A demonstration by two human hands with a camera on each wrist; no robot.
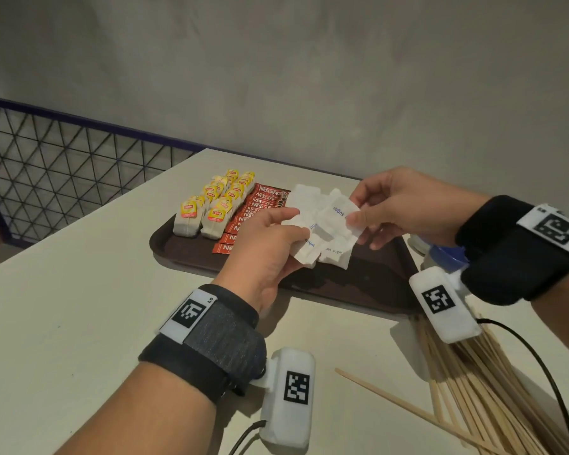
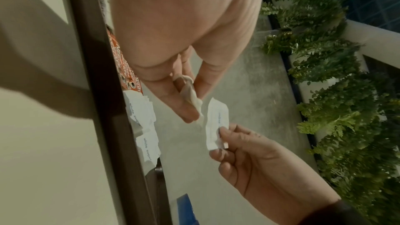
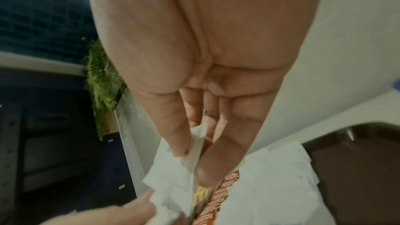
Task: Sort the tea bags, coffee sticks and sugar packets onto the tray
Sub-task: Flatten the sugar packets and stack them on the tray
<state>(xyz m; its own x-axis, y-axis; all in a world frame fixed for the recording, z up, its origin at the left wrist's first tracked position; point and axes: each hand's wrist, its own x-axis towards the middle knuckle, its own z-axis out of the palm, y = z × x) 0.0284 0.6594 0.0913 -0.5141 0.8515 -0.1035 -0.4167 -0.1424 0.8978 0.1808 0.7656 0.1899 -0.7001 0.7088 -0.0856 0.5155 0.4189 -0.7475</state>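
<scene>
Right hand (image 1: 404, 205) pinches one sugar packet (image 1: 344, 208) by right end; left hand (image 1: 270, 244) grips bunch of packets (image 1: 304, 249), frame centre, above tray (image 1: 368, 284). Packet's long axis runs left-right; sugar pile (image 1: 309, 195) directly below; right hand nearer

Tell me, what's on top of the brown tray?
On the tray sit yellow-tagged tea bags, red Nescafe coffee sticks and white sugar packets. Both hands, left hand and right hand, hold more sugar packets above it, hiding part of what lies beneath.
</scene>
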